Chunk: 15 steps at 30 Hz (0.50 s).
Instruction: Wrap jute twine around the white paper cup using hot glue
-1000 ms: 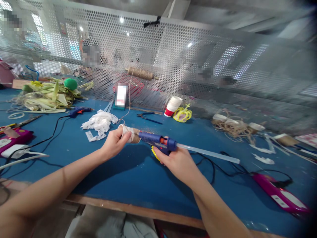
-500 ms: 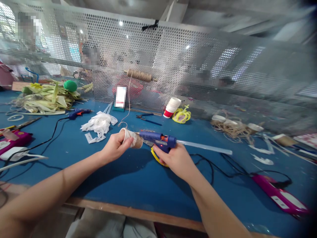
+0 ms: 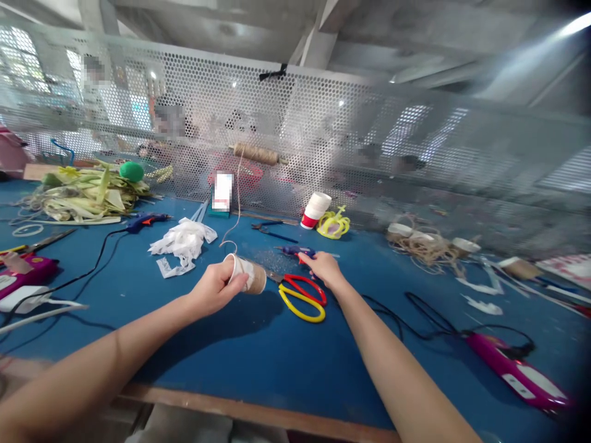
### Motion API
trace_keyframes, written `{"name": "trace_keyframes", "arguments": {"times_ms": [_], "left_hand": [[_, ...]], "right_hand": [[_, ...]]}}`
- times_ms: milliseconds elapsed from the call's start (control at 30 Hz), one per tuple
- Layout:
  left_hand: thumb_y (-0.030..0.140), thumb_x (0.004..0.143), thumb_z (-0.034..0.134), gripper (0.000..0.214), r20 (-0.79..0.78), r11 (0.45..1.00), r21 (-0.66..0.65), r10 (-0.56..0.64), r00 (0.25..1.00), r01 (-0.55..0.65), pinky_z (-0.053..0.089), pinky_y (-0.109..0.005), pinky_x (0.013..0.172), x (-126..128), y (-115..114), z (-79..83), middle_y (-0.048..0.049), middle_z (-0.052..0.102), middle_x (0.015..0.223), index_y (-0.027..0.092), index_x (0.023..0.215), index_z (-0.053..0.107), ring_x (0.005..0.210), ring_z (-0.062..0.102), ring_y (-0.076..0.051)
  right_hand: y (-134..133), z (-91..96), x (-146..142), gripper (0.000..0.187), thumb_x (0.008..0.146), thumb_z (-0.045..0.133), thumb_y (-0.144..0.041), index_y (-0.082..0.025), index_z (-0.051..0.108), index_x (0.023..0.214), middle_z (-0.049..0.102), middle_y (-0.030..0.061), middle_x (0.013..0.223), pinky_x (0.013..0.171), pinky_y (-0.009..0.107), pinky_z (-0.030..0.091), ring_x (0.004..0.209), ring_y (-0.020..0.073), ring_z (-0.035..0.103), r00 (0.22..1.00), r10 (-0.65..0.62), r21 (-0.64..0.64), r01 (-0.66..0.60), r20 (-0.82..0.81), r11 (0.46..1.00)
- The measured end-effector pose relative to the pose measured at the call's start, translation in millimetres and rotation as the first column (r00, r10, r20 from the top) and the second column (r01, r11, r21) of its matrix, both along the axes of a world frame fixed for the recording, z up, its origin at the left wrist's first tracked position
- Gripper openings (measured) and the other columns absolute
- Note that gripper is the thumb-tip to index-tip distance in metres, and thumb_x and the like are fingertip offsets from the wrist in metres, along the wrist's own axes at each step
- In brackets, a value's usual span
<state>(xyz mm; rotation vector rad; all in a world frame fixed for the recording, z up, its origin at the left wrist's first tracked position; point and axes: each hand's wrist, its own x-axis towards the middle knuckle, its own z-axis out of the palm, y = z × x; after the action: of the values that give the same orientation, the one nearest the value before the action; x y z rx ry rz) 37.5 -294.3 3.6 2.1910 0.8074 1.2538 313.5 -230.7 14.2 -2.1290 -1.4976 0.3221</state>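
My left hand [image 3: 219, 284] is closed around a paper cup [image 3: 253, 278] that lies tilted with its open rim toward the left. Brown twine and white material wrap part of the cup, and a strand of twine trails up from it to a spool. Farther out, my right hand [image 3: 325, 269] grips a blue glue gun [image 3: 295, 251] by its red-trigger side, low over the table. Between the hands lie scissors [image 3: 302, 298] with one red and one yellow handle loop. Their blades pass partly behind the cup.
A twine spool [image 3: 256, 154] hangs at the perforated metal screen [image 3: 194, 80]. White lace [image 3: 182, 243], pliers [image 3: 272, 231], stacked cups [image 3: 316, 209] and a yellow woven piece [image 3: 333, 224] lie beyond my hands. Corn husks [image 3: 87, 197] are at left, a purple power strip [image 3: 517, 372] at right.
My right hand has moved the glue gun away from the cup, farther out toward the screen and lower over the table. The scissors now show fully. My left hand still holds the cup.
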Motion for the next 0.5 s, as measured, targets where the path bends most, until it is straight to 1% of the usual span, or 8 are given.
{"name": "trace_keyframes", "arguments": {"times_ms": [67, 167, 233, 300, 367, 400, 467, 500], "left_hand": [[0.022, 0.085, 0.042, 0.028, -0.021, 0.995, 0.093, -0.024, 0.999, 0.026, 0.036, -0.022, 0.056, 0, -1, 1.1, -0.0001, 0.046, 0.059, 0.015, 0.059, 0.047, 0.058, 0.040, -0.010], [0.020, 0.086, 0.043, 0.029, -0.050, 0.977, 0.211, -0.035, 0.998, 0.045, 0.036, -0.022, 0.054, 1, -3, 2.8, -0.0002, 0.045, 0.056, 0.015, 0.058, 0.046, 0.057, 0.040, -0.010], [0.019, 0.086, 0.043, 0.029, -0.070, 0.963, 0.264, -0.037, 0.997, 0.054, 0.037, -0.022, 0.054, 1, -5, 3.6, -0.0002, 0.046, 0.055, 0.015, 0.058, 0.047, 0.056, 0.040, -0.010], [0.018, 0.086, 0.043, 0.025, -0.092, 0.943, 0.320, -0.067, 0.994, 0.093, 0.040, -0.024, 0.058, 2, -8, 4.1, -0.0018, 0.051, 0.058, 0.015, 0.062, 0.050, 0.059, 0.043, -0.011], [0.017, 0.086, 0.043, 0.022, -0.116, 0.910, 0.387, -0.112, 0.987, 0.149, 0.043, -0.026, 0.065, 4, -11, 4.4, -0.0040, 0.056, 0.064, 0.014, 0.067, 0.054, 0.063, 0.047, -0.012], [0.017, 0.085, 0.043, 0.021, -0.134, 0.890, 0.419, -0.133, 0.982, 0.178, 0.044, -0.026, 0.067, 4, -13, 4.5, -0.0049, 0.057, 0.066, 0.014, 0.068, 0.055, 0.064, 0.049, -0.013], [0.017, 0.084, 0.045, 0.019, -0.183, 0.860, 0.452, -0.169, 0.968, 0.236, 0.044, -0.026, 0.068, 5, -15, 4.8, -0.0057, 0.058, 0.068, 0.015, 0.068, 0.055, 0.066, 0.050, -0.013], [0.017, 0.084, 0.045, 0.019, -0.200, 0.856, 0.450, -0.179, 0.963, 0.252, 0.044, -0.026, 0.067, 6, -16, 5.0, -0.0056, 0.058, 0.067, 0.015, 0.067, 0.054, 0.066, 0.050, -0.014]], "right_hand": [[1, -0.1, -2, 0.035, 0.078, 0.058, -0.038, -0.016, 0.057, 0.050, 0.059, 0.0109, 0.051, 0.058, 0.032, 0.042, 0.063, 0.0249, 0.062, 0.999, -0.021, -0.004, 0.021, 0.046, 1.000], [-6, 9.4, -16, 0.025, 0.078, 0.059, -0.035, -0.013, 0.065, 0.068, 0.066, 0.0198, 0.083, 0.073, 0.038, 0.042, 0.094, 0.0322, 0.059, 0.995, 0.004, 0.061, -0.010, 0.095, 0.998], [-15, 19.5, -34, 0.028, 0.081, 0.057, -0.038, -0.013, 0.068, 0.078, 0.065, 0.0201, 0.100, 0.082, 0.038, 0.040, 0.105, 0.0312, 0.054, 0.989, 0.120, 0.083, -0.128, 0.087, 0.988], [-26, 30.0, -57, 0.037, 0.084, 0.050, -0.046, -0.017, 0.071, 0.076, 0.068, 0.0124, 0.098, 0.085, 0.033, 0.041, 0.100, 0.0245, 0.058, 0.946, 0.321, 0.050, -0.323, 0.030, 0.945], [-39, 38.5, -79, 0.053, 0.087, 0.034, -0.057, -0.024, 0.074, 0.077, 0.071, 0.0035, 0.096, 0.085, 0.028, 0.043, 0.094, 0.0179, 0.061, 0.832, 0.546, 0.004, -0.549, -0.098, 0.836], [-44, 41.6, -89, 0.060, 0.088, 0.027, -0.060, -0.024, 0.074, 0.082, 0.070, 0.0038, 0.098, 0.088, 0.030, 0.042, 0.097, 0.0182, 0.061, 0.685, 0.680, -0.005, -0.705, -0.260, 0.709], [-54, 45.5, -102, 0.056, 0.084, 0.034, -0.063, -0.024, 0.074, 0.089, 0.068, 0.0035, 0.106, 0.093, 0.033, 0.040, 0.102, 0.0191, 0.058, 0.436, 0.751, 0.057, -0.847, -0.497, 0.529], [-58, 46.4, -106, 0.048, 0.081, 0.045, -0.061, -0.024, 0.074, 0.089, 0.067, 0.0040, 0.109, 0.093, 0.034, 0.040, 0.104, 0.0199, 0.058, 0.348, 0.738, 0.125, -0.856, -0.578, 0.502]]}}
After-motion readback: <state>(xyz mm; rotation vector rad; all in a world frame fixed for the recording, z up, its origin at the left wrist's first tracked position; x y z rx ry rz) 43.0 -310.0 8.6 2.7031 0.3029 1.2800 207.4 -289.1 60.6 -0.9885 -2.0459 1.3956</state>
